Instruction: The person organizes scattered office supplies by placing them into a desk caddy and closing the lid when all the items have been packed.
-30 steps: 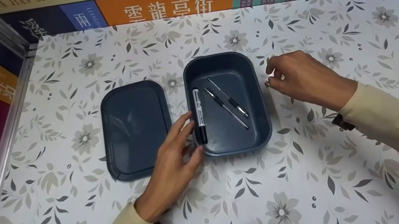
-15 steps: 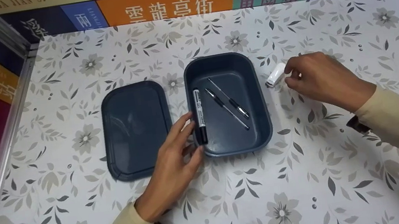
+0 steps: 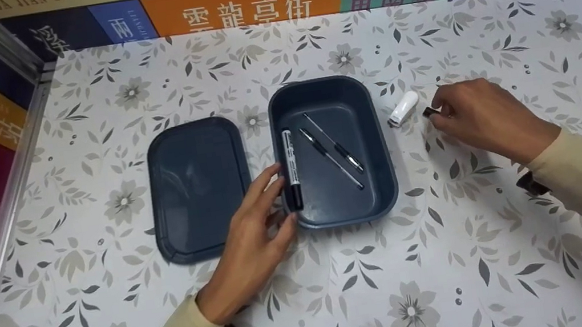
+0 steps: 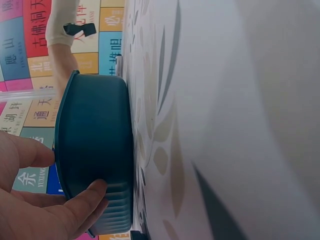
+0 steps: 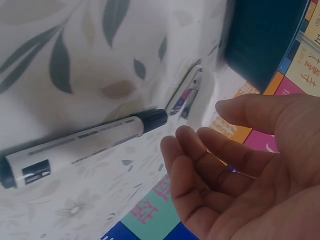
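A dark blue plastic box (image 3: 351, 200) stands uncovered on the flowered table. My left hand (image 3: 248, 245) touches its left side, fingers extended against the outer wall. Inside the box, a black-and-white marker (image 3: 292, 169) lies along the left wall, with two clear pens, one pen (image 3: 323, 150) and another pen (image 3: 344, 152), slanting beside it. To the right of the box lies a small white, metal-ended object (image 3: 403, 108), perhaps a nail clipper. My right hand (image 3: 483, 114) hovers by a second marker (image 5: 80, 147) lying on the table; thumb and loosely bent fingers are apart, holding nothing.
The box's dark blue lid (image 3: 200, 194) lies flat on the table to the left, partly under the left hand in the head view. Panels with printed lettering (image 3: 244, 6) rise behind the table's far edge, and others stand at both sides.
My right hand has moved right, away from the small white object, which now lies uncovered on the table, to beside the second marker. The left hand, box and lid have stayed in place.
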{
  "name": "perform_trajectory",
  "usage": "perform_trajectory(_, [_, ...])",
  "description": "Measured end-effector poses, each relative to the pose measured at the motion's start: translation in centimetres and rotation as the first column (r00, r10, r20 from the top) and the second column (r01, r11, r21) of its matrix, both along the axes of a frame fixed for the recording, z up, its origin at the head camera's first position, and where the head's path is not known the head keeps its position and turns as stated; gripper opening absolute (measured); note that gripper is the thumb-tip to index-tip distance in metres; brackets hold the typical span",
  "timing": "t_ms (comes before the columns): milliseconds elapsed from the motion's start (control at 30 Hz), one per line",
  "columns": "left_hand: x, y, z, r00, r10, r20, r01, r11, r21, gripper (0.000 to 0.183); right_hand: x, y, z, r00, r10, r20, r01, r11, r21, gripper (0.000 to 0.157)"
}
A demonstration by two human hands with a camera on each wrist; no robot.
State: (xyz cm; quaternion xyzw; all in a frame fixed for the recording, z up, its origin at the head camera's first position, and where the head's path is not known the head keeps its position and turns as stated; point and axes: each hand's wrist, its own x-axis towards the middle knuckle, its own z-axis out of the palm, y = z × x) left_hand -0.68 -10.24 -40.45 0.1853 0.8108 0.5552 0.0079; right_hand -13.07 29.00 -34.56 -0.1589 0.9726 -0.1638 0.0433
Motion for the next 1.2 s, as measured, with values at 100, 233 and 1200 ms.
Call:
perform_trajectory(100, [0.0, 0.0, 0.0, 1.0, -0.002, -0.001, 0.002, 1.0, -0.002, 0.06, 0.0, 0.5, -0.2, 1.0, -0.005, 0.015, 0.005, 1.0, 0.011, 0.015])
perform_trajectory(233, [0.1, -0.1, 0.0, 1.0, -0.002, 0.002, 0.002, 1.0, -0.003, 0.06, 0.0, 1.2, -0.5, 0.999, -0.013, 0.052, 0.012, 1.0, 0.022, 0.022])
perform_trajectory(1200, [0.1, -0.1, 0.1, 1.0, -0.014, 0.005, 0.014, 1.0, 0.022, 0.061, 0.1, 3.9, -2.4, 0.984, -0.103, 0.145, 0.086, 0.989, 0.119, 0.029])
